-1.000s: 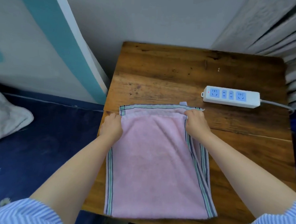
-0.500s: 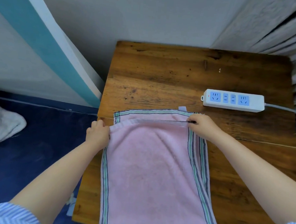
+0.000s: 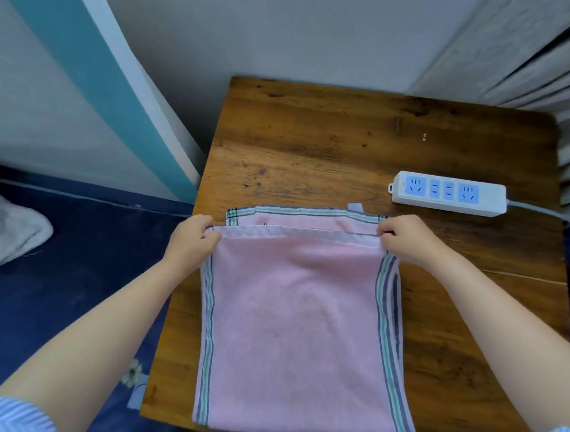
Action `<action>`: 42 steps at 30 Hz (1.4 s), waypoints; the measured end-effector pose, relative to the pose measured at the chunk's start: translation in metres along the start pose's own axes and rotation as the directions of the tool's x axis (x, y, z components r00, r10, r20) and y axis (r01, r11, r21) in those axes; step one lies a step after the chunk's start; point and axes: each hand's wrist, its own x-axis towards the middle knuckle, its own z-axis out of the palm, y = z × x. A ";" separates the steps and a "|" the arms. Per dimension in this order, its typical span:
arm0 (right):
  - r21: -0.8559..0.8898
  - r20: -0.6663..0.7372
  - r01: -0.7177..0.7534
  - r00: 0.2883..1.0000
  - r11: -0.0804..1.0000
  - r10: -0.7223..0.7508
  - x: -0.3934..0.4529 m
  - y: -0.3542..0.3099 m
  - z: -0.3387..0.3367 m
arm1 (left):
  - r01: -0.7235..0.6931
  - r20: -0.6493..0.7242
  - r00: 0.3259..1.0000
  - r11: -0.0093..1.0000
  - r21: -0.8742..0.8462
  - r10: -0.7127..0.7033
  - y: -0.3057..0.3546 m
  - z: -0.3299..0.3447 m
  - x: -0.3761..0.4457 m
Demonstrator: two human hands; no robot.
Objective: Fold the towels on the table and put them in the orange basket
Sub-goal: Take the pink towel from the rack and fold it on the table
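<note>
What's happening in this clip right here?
A person is folding a pink towel on a wooden table. The left hand and right hand each pinch a far corner of the top layer, which sits just short of the striped far edge beneath. A white power strip lies beyond. No orange basket is in view.

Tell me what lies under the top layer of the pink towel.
Under the top layer of the pink towel lies its own lower layer, showing as a striped strip beyond the edge pinched by the left hand and right hand. The rest, and the wooden table beneath, is covered.
</note>
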 end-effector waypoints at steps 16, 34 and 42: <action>-0.306 -0.156 -0.008 0.987 0.952 -0.042 0.039 0.024 0.024 | -0.033 0.124 0.992 0.895 0.445 -0.025 0.015 0.030 0.065; -0.049 -0.066 0.117 0.991 0.992 -0.120 -0.001 0.016 -0.030 | -0.166 0.266 0.962 0.907 0.387 0.062 0.017 -0.028 0.020; -0.025 -0.252 0.111 0.961 0.994 -0.114 -0.082 -0.007 -0.032 | -0.328 0.284 0.937 0.788 0.521 0.203 0.036 -0.067 -0.036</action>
